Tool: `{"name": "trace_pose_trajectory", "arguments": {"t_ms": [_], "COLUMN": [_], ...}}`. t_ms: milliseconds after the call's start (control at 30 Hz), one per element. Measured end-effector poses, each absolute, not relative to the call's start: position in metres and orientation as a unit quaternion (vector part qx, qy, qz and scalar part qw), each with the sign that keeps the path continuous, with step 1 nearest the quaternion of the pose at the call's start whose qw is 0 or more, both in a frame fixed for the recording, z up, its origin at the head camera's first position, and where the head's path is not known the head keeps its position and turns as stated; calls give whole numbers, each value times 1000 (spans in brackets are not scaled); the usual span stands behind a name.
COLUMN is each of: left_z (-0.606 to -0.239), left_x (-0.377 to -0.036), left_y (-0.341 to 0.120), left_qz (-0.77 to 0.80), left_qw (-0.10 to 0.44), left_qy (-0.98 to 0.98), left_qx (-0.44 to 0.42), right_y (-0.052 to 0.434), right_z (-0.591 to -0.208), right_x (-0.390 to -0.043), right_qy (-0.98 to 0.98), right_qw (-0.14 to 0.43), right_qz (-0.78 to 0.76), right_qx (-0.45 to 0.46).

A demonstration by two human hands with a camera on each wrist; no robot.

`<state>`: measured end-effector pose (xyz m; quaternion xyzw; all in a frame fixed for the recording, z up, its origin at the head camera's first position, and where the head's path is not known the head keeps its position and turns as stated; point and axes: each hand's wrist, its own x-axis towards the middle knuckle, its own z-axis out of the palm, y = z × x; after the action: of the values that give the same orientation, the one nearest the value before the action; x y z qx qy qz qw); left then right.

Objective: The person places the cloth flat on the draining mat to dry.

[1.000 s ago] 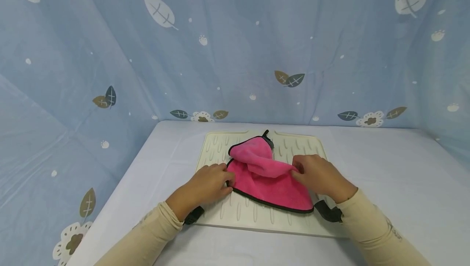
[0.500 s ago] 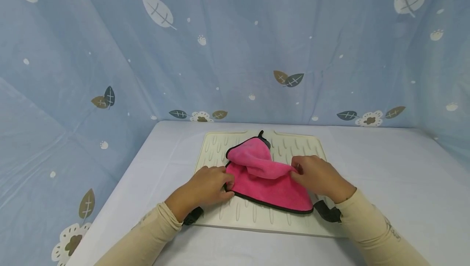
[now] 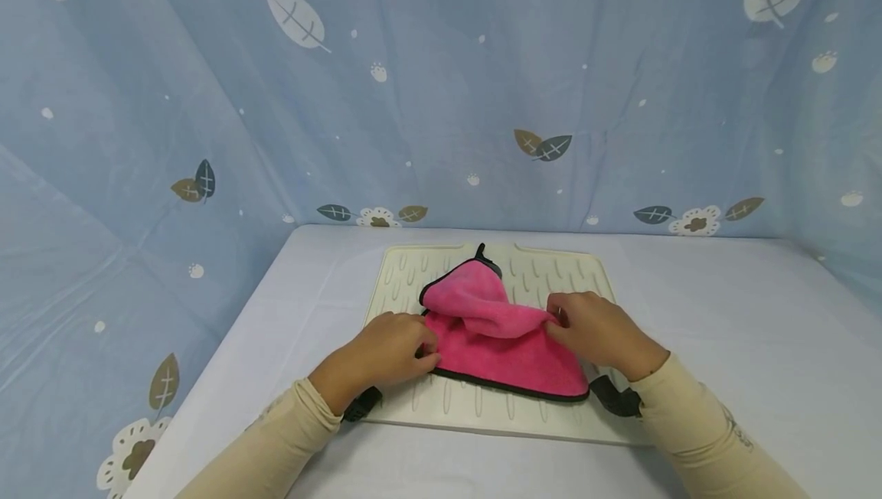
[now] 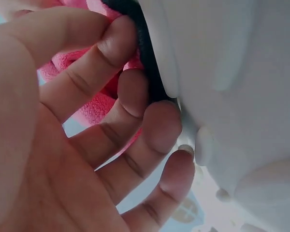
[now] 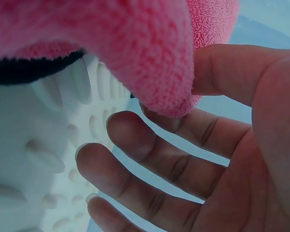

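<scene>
A pink plush cloth with black trim lies bunched on a cream ridged mat, its upper part folded over. From its far corner sticks a small black loop. At the near left corner my left hand pinches the trimmed edge between thumb and forefinger; in the left wrist view the other fingertips lie close to the mat. My right hand pinches a raised fold on the right side. Seen from the right wrist, that fold sits between thumb and forefinger, the other fingers spread below it.
The mat rests on a white-covered table. Behind and to the left hangs a blue curtain printed with leaves and flowers. Black wrist straps show near both sleeves.
The cloth's far corner with the loop has shifted left. My left hand has drawn the near left corner slightly toward me, while the right hand stays nearly still.
</scene>
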<state>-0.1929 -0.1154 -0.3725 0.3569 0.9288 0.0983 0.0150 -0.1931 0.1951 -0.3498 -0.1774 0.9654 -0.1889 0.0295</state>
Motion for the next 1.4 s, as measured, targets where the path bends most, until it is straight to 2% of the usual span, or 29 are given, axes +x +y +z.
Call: {"name": "trace_pose_trajectory", "arguments": {"t_ms": [500,967,1400], "left_z": [-377,-378,-376], "left_x": [-193,-194,-192], "left_y": [-118,-120,-120], "left_qz": [100,120,114], "left_qw": [16,29,27], "left_qy": [953,949,950], "left_qx": [287,289,288], "right_y": [192,164,147], "right_z": [-337,-335,-350], "right_x": [-193,-225,-235], "right_qy": [950,951,957], "right_qw": [66,37,77], "right_qz": [-230,-230,-218], "right_qx": [-200,-201,-175]}}
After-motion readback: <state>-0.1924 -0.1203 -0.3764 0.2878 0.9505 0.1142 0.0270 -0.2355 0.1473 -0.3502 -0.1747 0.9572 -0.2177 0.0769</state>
